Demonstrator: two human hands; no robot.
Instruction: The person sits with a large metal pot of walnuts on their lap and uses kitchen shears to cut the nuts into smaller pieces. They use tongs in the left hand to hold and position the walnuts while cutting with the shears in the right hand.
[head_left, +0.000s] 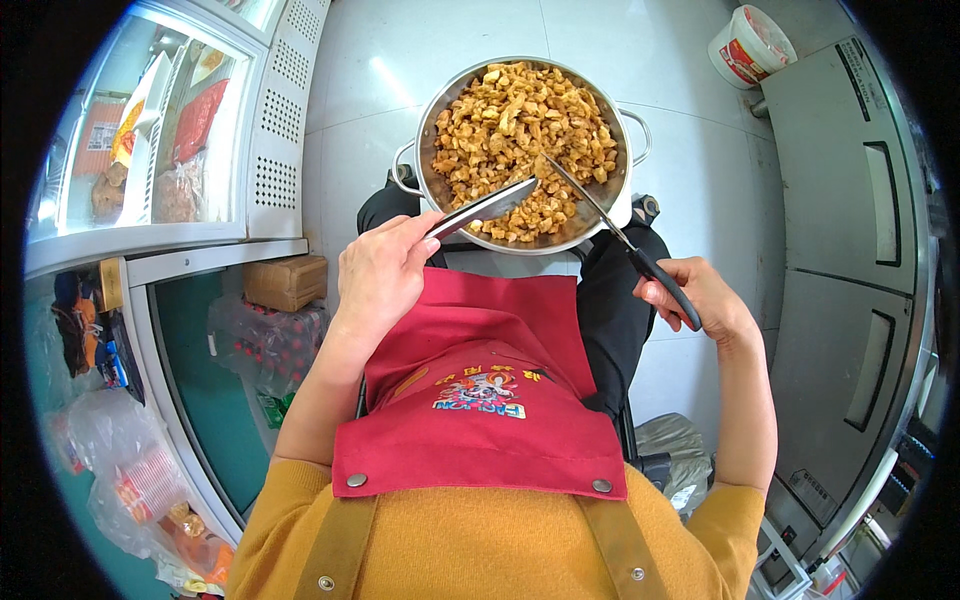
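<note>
Between my knees stands a wide two-handled stainless steel pot (429, 150), heaped with small browned pieces of cooked food (525, 127). My left hand (382, 270) grips metal tongs (491, 204), whose tips lie over the pieces near the middle of the pot. From the right, my right hand (705, 296) holds scissors with black handles (664, 281). Their blades (585, 193) reach across the pot's rim, the points among the pieces and close to the tong tips. Whether the blades are apart is hard to tell.
A glass-fronted display fridge (277, 127) with packed food is at the left. Below it are a cardboard box (285, 283) and plastic bags (112, 427). Steel cabinet doors (844, 187) line the right side. A white bucket (750, 46) stands at upper right, a grey bag (675, 450) beside me.
</note>
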